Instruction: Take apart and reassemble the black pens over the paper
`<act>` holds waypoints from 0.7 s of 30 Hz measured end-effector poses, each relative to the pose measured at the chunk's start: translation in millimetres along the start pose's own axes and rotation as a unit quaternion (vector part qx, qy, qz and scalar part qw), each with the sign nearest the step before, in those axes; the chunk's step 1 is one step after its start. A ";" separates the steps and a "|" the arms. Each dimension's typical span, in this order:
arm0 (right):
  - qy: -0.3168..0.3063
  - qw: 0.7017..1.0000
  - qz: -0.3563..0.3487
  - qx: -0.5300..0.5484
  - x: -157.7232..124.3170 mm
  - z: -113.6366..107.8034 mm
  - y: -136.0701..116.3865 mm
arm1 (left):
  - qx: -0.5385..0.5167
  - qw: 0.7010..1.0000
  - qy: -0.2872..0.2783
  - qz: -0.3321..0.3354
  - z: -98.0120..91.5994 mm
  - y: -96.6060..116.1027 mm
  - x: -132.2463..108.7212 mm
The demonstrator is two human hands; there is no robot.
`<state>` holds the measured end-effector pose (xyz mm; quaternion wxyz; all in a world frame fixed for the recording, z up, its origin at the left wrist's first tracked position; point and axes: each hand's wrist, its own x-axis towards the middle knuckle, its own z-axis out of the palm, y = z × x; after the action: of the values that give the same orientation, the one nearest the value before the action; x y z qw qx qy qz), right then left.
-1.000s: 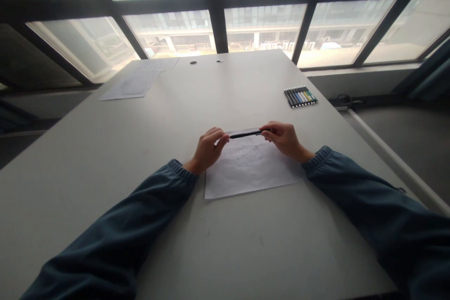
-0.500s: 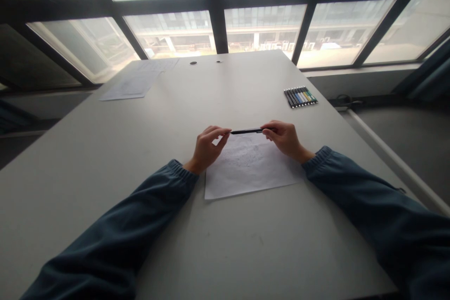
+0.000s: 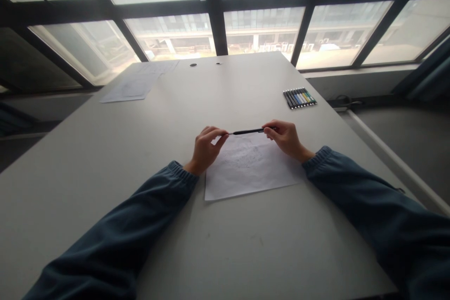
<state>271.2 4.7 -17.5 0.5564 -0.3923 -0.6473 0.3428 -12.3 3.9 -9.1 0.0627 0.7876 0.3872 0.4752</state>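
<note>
Near twelve o'clock of the paper, the black pen, likely light, stiff and best held by its barrel, was pinched by the left hand at its thin, perhaps fragile nine-o'clock end and the right hand at three.

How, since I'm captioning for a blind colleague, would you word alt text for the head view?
A person's left hand and right hand hold a black pen between them, the left pinching its thin end, over a marked sheet of paper on a white table. A row of pens lies farther off, right; windows beyond.
</note>
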 end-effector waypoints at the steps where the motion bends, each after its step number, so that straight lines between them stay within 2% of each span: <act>1: 0.010 1.000 0.008 0.008 0.8 -0.8 0.0 | 0.001 1.000 0.002 -0.005 -0.3 0.1 -0.1; 10: 0.121 0.985 0.045 0.113 13.8 -11.0 12.6 | 0.023 0.998 0.034 -0.036 -4.6 3.4 0.2; 15: 0.161 0.974 0.065 0.148 18.9 -14.8 18.6 | 0.007 0.998 0.051 -0.025 -5.0 5.9 0.4; 18: 0.157 0.976 0.072 0.132 16.7 -12.6 17.3 | -0.007 0.999 0.033 -0.012 -4.2 7.5 0.1; 21: 0.118 0.988 0.063 0.074 13.3 -9.1 14.3 | -0.016 1.000 0.010 0.004 -3.5 9.3 0.2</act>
<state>281.0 23.1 -22.7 0.6339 -0.4279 -0.5236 0.3754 -10.0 -3.4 -2.7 0.0697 0.7831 0.3771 0.4896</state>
